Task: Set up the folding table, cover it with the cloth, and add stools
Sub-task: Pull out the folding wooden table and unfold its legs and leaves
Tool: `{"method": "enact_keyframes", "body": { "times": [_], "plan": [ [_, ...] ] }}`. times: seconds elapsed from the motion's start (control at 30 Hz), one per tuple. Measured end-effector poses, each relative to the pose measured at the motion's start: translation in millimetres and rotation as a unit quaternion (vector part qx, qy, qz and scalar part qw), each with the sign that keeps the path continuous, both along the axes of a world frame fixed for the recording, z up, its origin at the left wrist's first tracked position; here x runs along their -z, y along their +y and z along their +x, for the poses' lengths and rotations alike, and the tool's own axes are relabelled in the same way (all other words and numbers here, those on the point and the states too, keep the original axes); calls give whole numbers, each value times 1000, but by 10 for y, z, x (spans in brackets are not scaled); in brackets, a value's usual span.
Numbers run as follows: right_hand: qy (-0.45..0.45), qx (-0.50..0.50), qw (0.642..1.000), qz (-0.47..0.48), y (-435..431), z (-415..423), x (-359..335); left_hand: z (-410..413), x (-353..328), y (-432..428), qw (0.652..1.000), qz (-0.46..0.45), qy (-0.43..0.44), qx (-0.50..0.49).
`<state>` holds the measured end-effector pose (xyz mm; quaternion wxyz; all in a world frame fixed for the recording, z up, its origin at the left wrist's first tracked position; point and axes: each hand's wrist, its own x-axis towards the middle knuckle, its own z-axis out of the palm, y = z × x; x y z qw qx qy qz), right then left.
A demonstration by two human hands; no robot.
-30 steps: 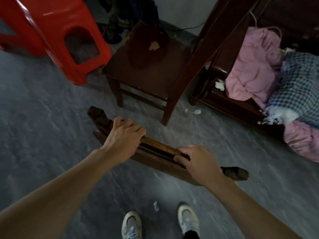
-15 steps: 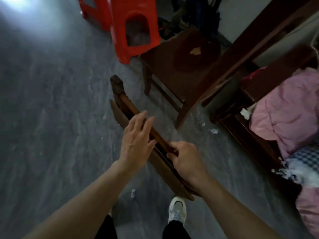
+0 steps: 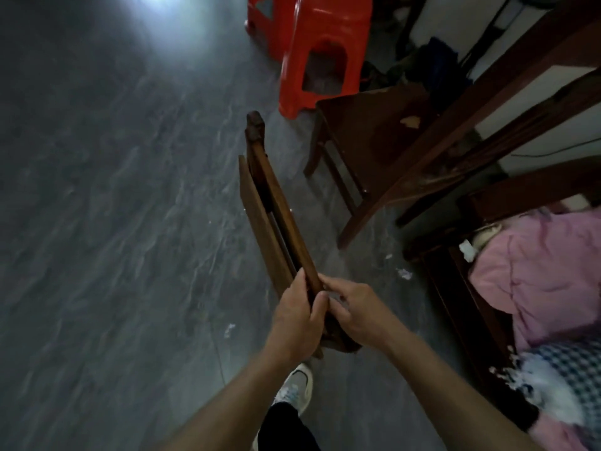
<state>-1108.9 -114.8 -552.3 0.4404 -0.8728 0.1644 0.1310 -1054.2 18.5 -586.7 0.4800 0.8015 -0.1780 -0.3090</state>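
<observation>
Gripping the near end of the folded table (image 3: 276, 222), both bare hands meet low in the middle of the view. The left grip (image 3: 297, 323) is clamped on the table from the left, thumb laid along the top slat. The right grip (image 3: 354, 314) is curled onto the same end from the right, its fingertips tucked against the wood. Between them the two hands hide the near end of the table.

The table is folded flat and stands on edge, running away from the person toward the red stool (image 3: 325, 50), with its dark knobbed far end pointing at the stool's foot. Whether its lower edge touches the floor (image 3: 113, 222) cannot be told, since the underside is out of sight.

A second red stool (image 3: 263, 14) stands behind the first, cut off by the top edge of the view. Just right of the table is a dark wooden chair (image 3: 367, 125) with a pale chipped patch on its seat. At the floor's right edge a pink cloth (image 3: 536, 271) lies heaped on dark furniture, and a checked cloth (image 3: 579, 379) beside it is cut off at the lower right corner. One pale shoe (image 3: 297, 385) shows below the hands. White scraps (image 3: 404, 273) dot the floor, and glare washes out its far left corner.
</observation>
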Motion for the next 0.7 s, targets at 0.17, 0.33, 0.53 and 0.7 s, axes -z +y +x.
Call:
{"method": "enact_keyframes", "body": {
  "times": [0.17, 0.33, 0.53, 0.7],
  "plan": [
    [10, -36, 999, 16, 79, -389, 42, -306, 58, 189, 1000, -14, 10, 13],
    [-9, -50, 999, 18, 36, -751, 228, -571, 227, 297, 999, -32, 23, -1],
    [-120, -50, 991, 26, -76, -974, 669, -740, 523, 338, 997, -38, -67, 18],
    [-174, -13, 985, 16, -36, -1099, 1377, -788, 887, 338, 985, -58, -163, 24]
  ]
}}
